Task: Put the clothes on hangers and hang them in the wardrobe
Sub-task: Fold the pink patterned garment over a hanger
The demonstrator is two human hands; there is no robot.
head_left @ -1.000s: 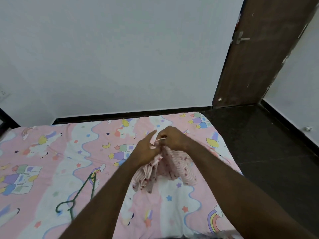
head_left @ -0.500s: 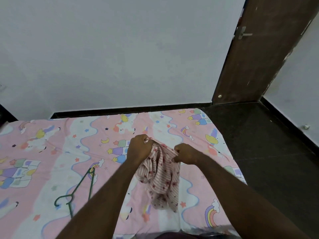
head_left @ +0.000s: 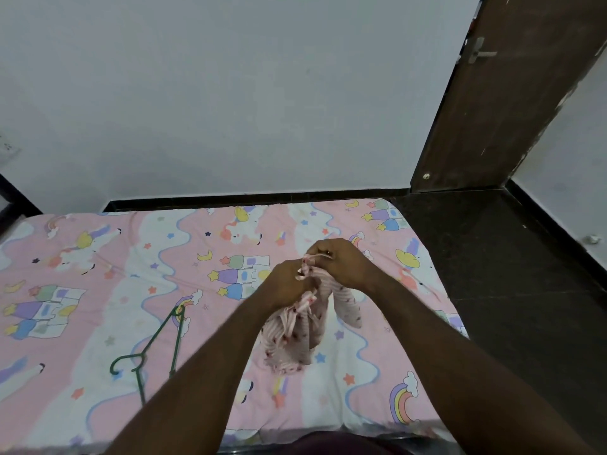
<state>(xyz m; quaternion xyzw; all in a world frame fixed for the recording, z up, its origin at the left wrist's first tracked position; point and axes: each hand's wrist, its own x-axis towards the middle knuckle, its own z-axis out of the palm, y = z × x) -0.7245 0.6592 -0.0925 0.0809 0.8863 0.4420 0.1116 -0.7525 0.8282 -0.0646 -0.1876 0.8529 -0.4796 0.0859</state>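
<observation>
- Green hanger (head_left: 154, 349): flat on the patterned bedsheet (head_left: 82, 290), left of the arms.
- Pink striped garment (head_left: 295, 336): bunched, hanging above the sheet.
- Left hand (head_left: 290, 285): grips the garment's top.
- Right hand (head_left: 341, 264): pinches its upper edge, touching the left hand.
- Brown door (head_left: 492, 103): far right.

A single wide-angle view is given, taken from the person's head and aimed forward and down. The bed (head_left: 98, 290) is seen from above at close range, its near edge lying at the bottom of the frame. Both forearms are seen reaching in from the bottom. Farther off, the wall (head_left: 230, 93), the door (head_left: 492, 110) and the dark floor (head_left: 509, 274) are taken in.
</observation>
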